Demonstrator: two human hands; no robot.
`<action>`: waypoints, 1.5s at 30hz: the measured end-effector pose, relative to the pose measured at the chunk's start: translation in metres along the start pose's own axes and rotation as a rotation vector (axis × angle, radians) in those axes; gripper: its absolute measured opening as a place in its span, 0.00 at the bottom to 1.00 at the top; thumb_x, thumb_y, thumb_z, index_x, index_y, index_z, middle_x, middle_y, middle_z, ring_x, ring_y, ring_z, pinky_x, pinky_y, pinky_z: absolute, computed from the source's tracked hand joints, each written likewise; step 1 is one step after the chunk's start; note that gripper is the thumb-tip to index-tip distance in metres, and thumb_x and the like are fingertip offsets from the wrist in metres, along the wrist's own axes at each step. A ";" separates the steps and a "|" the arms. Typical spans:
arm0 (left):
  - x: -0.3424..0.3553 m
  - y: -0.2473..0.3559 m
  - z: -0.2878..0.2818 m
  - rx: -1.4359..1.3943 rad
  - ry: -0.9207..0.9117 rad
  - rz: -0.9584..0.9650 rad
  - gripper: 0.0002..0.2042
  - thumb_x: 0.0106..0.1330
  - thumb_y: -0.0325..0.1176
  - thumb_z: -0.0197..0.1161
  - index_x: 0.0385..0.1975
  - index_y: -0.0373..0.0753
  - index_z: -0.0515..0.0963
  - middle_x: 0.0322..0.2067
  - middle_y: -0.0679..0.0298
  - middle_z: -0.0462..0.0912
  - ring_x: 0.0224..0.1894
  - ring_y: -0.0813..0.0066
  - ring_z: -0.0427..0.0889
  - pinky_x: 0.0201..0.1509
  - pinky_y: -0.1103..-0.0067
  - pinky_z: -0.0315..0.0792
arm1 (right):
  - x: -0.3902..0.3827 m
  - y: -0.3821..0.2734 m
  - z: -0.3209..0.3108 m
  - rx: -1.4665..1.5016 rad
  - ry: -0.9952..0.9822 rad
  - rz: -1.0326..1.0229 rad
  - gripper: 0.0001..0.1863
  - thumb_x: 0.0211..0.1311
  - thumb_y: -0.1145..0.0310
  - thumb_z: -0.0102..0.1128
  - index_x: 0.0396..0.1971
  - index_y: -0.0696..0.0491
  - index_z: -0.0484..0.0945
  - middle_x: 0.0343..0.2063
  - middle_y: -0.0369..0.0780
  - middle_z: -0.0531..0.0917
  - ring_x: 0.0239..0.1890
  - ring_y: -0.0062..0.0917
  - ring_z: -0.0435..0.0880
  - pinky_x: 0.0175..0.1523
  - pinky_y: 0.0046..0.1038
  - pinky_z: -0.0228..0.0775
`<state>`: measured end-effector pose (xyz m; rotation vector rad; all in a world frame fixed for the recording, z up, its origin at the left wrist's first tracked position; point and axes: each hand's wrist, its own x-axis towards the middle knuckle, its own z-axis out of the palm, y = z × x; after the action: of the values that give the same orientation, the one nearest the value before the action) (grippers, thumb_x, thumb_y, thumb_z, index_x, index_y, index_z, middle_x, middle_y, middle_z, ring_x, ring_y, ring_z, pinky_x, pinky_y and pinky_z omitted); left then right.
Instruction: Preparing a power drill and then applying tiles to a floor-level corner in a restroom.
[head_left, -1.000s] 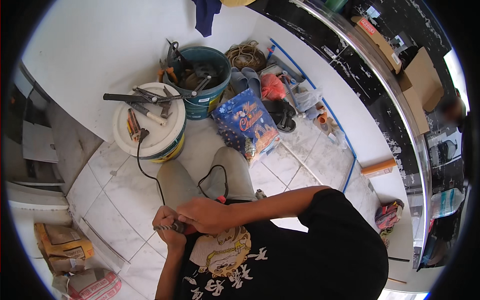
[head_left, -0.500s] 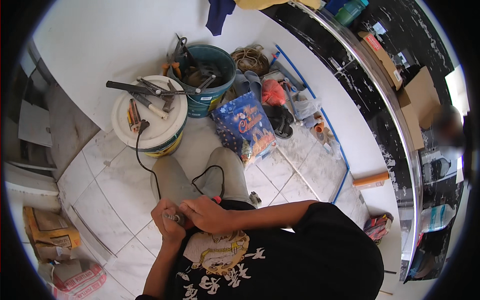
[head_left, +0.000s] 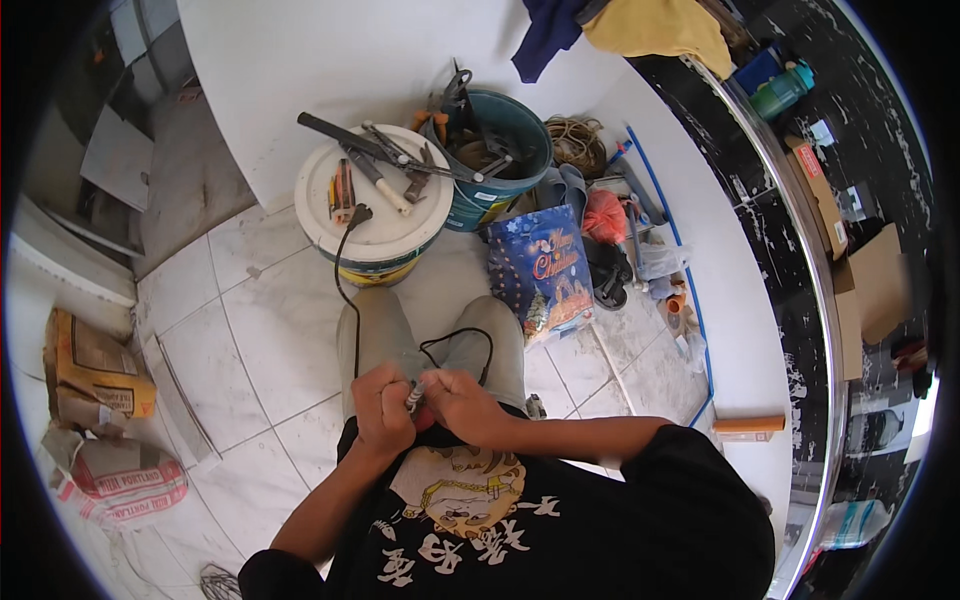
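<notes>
In my lap, close to my shirt, both hands are closed around a corded tool (head_left: 415, 397). A ribbed, silvery metal piece and a bit of red show between the fingers; the rest is covered, so its exact kind is unclear. My left hand (head_left: 383, 410) wraps it from the left. My right hand (head_left: 462, 408) grips it from the right, thumb against the metal piece. A black cord (head_left: 344, 285) loops over my knees, and its plug (head_left: 360, 213) lies on the white lid of a bucket (head_left: 312, 225) in front of me.
On the lid lie a black-handled tool (head_left: 340, 133), a hammer (head_left: 378, 182) and orange-handled cutters (head_left: 342, 190). Beside it stand a green bucket of tools (head_left: 545, 150) and a blue printed bag (head_left: 540, 275). A blue pipe (head_left: 655, 185) runs along the right. Cement sacks (head_left: 130, 475) sit left.
The view has shifted, so the buckets and bag appear farther right and slightly lower. My hands have turned slightly around the tool, and more of the ribbed metal piece shows between them.
</notes>
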<state>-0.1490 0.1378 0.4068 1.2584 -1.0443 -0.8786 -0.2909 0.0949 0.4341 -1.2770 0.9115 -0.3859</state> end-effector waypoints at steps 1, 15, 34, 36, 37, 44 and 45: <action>-0.001 -0.005 -0.001 0.037 0.003 0.059 0.10 0.58 0.27 0.45 0.15 0.33 0.64 0.12 0.59 0.64 0.14 0.71 0.62 0.20 0.73 0.57 | 0.000 -0.003 0.000 0.057 0.001 0.127 0.21 0.77 0.55 0.40 0.26 0.53 0.67 0.16 0.31 0.67 0.17 0.14 0.63 0.22 0.22 0.55; 0.003 -0.030 -0.029 -0.372 0.226 -0.095 0.13 0.72 0.40 0.52 0.32 0.35 0.68 0.26 0.66 0.72 0.28 0.81 0.69 0.34 0.82 0.68 | 0.038 -0.003 0.003 0.187 0.196 0.045 0.21 0.75 0.55 0.43 0.23 0.54 0.68 0.16 0.33 0.69 0.16 0.16 0.65 0.21 0.20 0.57; -0.013 -0.044 -0.056 -0.569 0.025 -0.142 0.26 0.70 0.44 0.59 0.58 0.30 0.67 0.49 0.59 0.77 0.53 0.72 0.75 0.61 0.75 0.65 | 0.057 0.011 0.005 -0.340 0.049 -0.675 0.04 0.64 0.74 0.55 0.32 0.59 0.74 0.25 0.46 0.75 0.28 0.44 0.74 0.33 0.35 0.67; -0.012 -0.044 -0.056 -0.564 0.020 -0.157 0.26 0.70 0.44 0.59 0.59 0.29 0.67 0.49 0.58 0.77 0.53 0.72 0.74 0.61 0.75 0.65 | 0.062 0.013 0.006 -0.338 0.061 -0.700 0.04 0.64 0.74 0.56 0.32 0.59 0.75 0.25 0.46 0.75 0.28 0.44 0.74 0.33 0.36 0.67; -0.012 -0.044 -0.056 -0.564 0.027 -0.164 0.27 0.70 0.43 0.58 0.60 0.27 0.67 0.49 0.58 0.77 0.54 0.72 0.74 0.62 0.75 0.65 | 0.064 0.013 0.005 -0.345 0.062 -0.731 0.04 0.64 0.73 0.56 0.32 0.58 0.75 0.25 0.46 0.75 0.28 0.44 0.74 0.33 0.36 0.67; -0.012 -0.047 -0.060 -0.574 0.021 -0.198 0.28 0.72 0.44 0.55 0.61 0.25 0.65 0.50 0.58 0.77 0.55 0.72 0.73 0.63 0.74 0.64 | 0.068 0.005 0.000 -0.486 -0.006 -0.789 0.04 0.59 0.74 0.59 0.33 0.57 0.75 0.28 0.43 0.76 0.30 0.41 0.76 0.33 0.36 0.69; -0.014 -0.045 -0.059 -0.556 0.021 -0.199 0.27 0.73 0.43 0.53 0.62 0.25 0.62 0.50 0.57 0.75 0.54 0.70 0.74 0.62 0.73 0.65 | 0.070 0.001 -0.004 -0.558 -0.015 -0.857 0.05 0.57 0.74 0.60 0.32 0.56 0.75 0.28 0.42 0.76 0.30 0.39 0.77 0.33 0.35 0.70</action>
<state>-0.0959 0.1633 0.3604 0.9018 -0.5987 -1.2054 -0.2516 0.0432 0.4070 -2.1715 0.4141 -0.8184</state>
